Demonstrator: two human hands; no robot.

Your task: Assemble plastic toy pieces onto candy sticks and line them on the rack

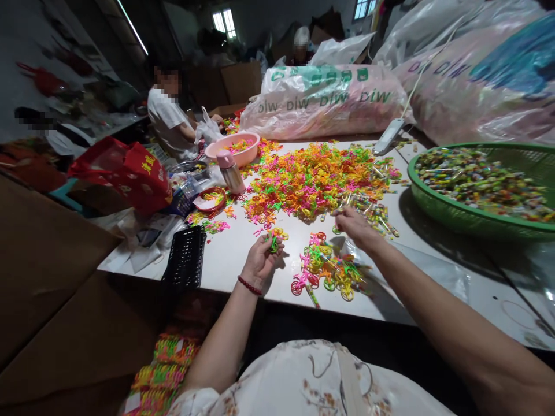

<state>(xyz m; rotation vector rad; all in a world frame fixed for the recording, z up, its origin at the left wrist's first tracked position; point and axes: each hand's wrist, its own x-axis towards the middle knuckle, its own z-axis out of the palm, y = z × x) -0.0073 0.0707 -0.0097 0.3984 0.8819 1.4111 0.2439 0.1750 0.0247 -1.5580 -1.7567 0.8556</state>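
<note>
Out front spread the desk (234, 249), flat, smooth and white, with a sack (325, 118) bulging along its back, all glossy, crinkled, see-through plastic! To the right sat the basket (453, 211), round, green and ridged, loaded with small wrapped pieces. Mid-desk sprawled the pile (312, 179), a spiky tangle of bright toys. Off left, a creased red bag (125, 173), then a smooth pink bowl (248, 155) and a black rack (184, 257) full of slots. Close to the front edge lay the heap (323, 266), loopy rings mixed with tubes. And the hands! The right hand (355, 224) reached the pile's near edge, fingers bent together beside slim, shiny tubes (380, 216); whether they gripped anything, I couldn't tell. The left hand (261, 258), above the desk left of the heap, wore a round-beaded bracelet (250, 286), its fingers pinching a green toy (273, 245).
</note>
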